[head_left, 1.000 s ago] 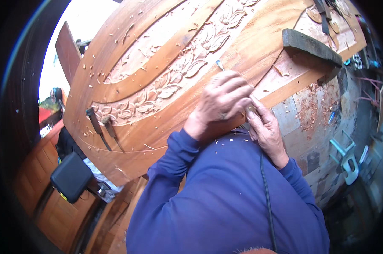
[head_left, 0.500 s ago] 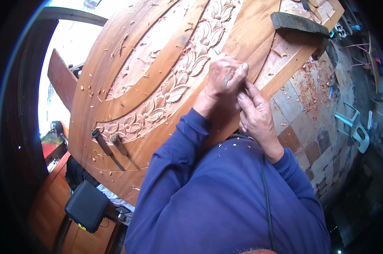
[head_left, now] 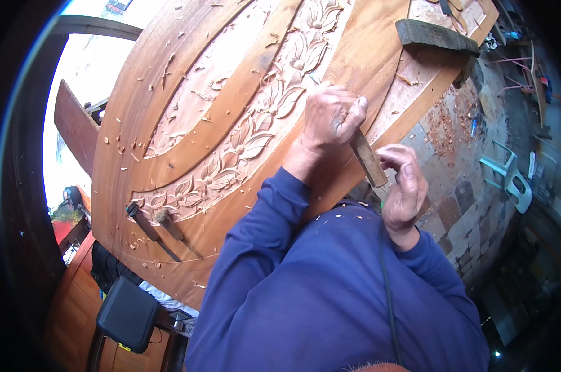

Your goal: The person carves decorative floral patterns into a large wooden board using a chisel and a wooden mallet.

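My left hand [head_left: 330, 118] grips a chisel [head_left: 368, 161] by its wooden handle; the narrow blade points up toward the carved floral band [head_left: 271, 102] on a large wooden panel [head_left: 361, 37]. Beside the handle's butt end is my right hand [head_left: 404, 189], its fingers loosely bent and apart, not wrapped on the handle. Two more chisels, one dark-handled [head_left: 147, 226] and one lighter [head_left: 172, 226], lie at the band's lower left end among scattered shavings.
A dark wooden block [head_left: 435, 37] rests on the panel's upper right, near other tools [head_left: 448, 9]. A pale plastic stool [head_left: 507, 177] stands on the tiled floor. A black case [head_left: 126, 313] sits at lower left, and a reddish board [head_left: 75, 124] at left.
My right hand has let go of the handle and moved down and right, uncovering it. My left hand still holds the chisel, slightly higher in view than a second ago.
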{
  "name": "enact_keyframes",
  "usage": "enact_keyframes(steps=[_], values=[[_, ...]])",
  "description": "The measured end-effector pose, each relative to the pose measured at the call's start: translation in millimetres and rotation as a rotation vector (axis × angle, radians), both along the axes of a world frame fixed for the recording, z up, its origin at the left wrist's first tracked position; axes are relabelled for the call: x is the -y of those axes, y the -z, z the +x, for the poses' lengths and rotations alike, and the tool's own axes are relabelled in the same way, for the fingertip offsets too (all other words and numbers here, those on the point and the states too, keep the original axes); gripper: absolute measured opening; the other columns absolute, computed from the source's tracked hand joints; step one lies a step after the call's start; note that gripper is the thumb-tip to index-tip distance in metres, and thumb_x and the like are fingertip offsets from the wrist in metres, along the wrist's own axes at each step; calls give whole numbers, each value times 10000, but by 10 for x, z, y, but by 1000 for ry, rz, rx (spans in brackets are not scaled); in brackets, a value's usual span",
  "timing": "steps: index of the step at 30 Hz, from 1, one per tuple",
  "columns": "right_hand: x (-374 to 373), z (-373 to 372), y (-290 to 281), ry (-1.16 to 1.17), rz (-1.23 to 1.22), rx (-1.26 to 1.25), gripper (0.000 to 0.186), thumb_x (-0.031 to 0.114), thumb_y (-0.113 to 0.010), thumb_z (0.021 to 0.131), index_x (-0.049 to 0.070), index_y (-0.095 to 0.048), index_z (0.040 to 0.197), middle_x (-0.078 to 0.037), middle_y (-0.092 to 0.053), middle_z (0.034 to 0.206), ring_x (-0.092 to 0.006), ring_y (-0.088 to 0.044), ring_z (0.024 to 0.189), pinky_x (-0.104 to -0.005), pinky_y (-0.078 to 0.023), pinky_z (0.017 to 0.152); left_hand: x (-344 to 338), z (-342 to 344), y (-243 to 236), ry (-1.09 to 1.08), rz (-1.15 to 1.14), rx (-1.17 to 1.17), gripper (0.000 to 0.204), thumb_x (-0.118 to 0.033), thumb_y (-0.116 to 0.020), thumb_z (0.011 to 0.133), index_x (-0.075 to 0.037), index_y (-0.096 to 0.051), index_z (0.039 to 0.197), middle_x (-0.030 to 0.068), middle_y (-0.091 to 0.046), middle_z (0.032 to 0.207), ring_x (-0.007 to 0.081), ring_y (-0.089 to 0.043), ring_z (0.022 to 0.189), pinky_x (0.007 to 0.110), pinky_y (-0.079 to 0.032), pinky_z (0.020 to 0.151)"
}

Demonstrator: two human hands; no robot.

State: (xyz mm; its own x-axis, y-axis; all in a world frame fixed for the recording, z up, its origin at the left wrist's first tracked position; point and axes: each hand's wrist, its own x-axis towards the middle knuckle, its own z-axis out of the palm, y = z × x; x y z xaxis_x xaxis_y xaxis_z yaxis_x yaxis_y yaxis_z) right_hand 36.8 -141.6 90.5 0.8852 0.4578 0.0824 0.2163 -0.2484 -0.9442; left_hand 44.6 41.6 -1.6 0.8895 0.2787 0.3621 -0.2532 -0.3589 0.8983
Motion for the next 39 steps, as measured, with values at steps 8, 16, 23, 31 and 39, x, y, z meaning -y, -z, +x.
enact_keyframes(steps=[8,16,23,31,39], values=[[-348,27,-11,98,22,-409,285,103,-642,1064,15,-632,1335,-66,-663,1029,-116,-644,935,-274,-536,840,2,20,-22,-42,-105,39,427,-171,-570,1006,-75,-548,591,120,-549,579,340,-534,557,444,-413,588],[-211,-30,-102,-410,-298,68,535,56,-684,986,25,-541,1501,-269,-687,1170,-423,-729,1030,-432,-611,861,-101,-201,-102,-287,82,347,327,-285,-549,948,-117,-594,672,59,-555,636,263,-506,607,396,-390,691],[-48,-160,93,-23,89,-874,500,186,-589,1121,15,-466,1574,1,-607,876,-37,-540,639,-221,-468,562,-20,-144,-68,154,310,-58,390,-269,-511,1032,-86,-643,714,100,-614,693,299,-548,646,421,-413,674],[-361,-89,-216,36,182,-1070,568,223,-546,1136,42,-347,1636,-15,-558,849,-23,-412,472,-208,-369,408,-122,-55,-73,21,-39,-29,441,-260,-561,1025,-77,-636,631,128,-608,595,349,-605,577,459,-468,582],[-476,-142,-280,54,143,-1067,507,222,-527,1142,72,-370,1600,-24,-556,868,-27,-407,479,-207,-373,407,-191,-71,-87,73,-91,-29,405,-260,-541,984,-80,-627,631,134,-628,622,359,-630,603,462,-479,584]])
